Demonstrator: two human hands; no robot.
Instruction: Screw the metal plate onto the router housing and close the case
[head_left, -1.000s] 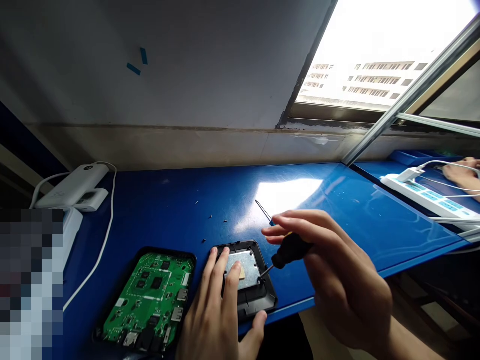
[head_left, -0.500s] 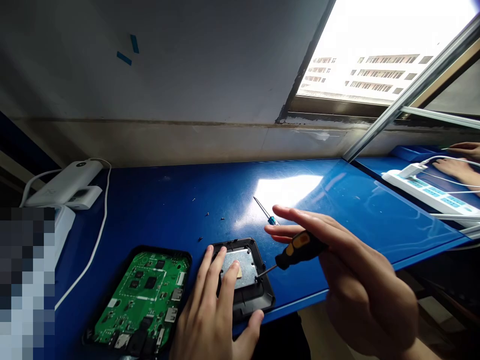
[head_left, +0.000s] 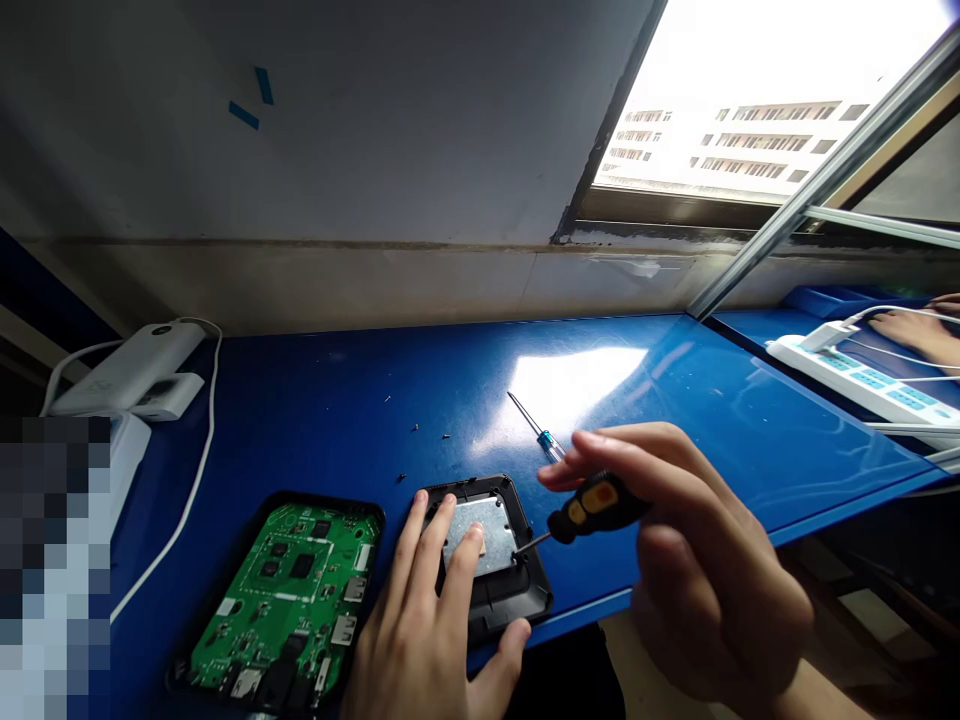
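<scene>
My left hand (head_left: 431,610) lies with its fingers stretched out over a black plastic cover (head_left: 525,598), pressing on it. A silvery metal plate (head_left: 491,560) is set in the cover, and one fingertip touches a small tan pad on it. In my right hand (head_left: 697,560) is a black and yellow screwdriver (head_left: 600,505), its handle end against the palm. The screwdriver slants down to the left, its tip at the plate's right edge. Left of the cover sits a green circuit board (head_left: 281,585) in a black casing (head_left: 296,497).
Several small screws (head_left: 446,436) lie beyond the cover. A blue-handled screwdriver (head_left: 549,443) is behind my right hand. White devices (head_left: 139,365) with a cable stand at left. Beyond the metal frame (head_left: 750,245) are a power strip (head_left: 862,380) and another person's hands (head_left: 911,328).
My right hand has turned on the screwdriver, its fingers curling in closer to the handle. The tip stays at the plate's edge. My left hand has hardly moved.
</scene>
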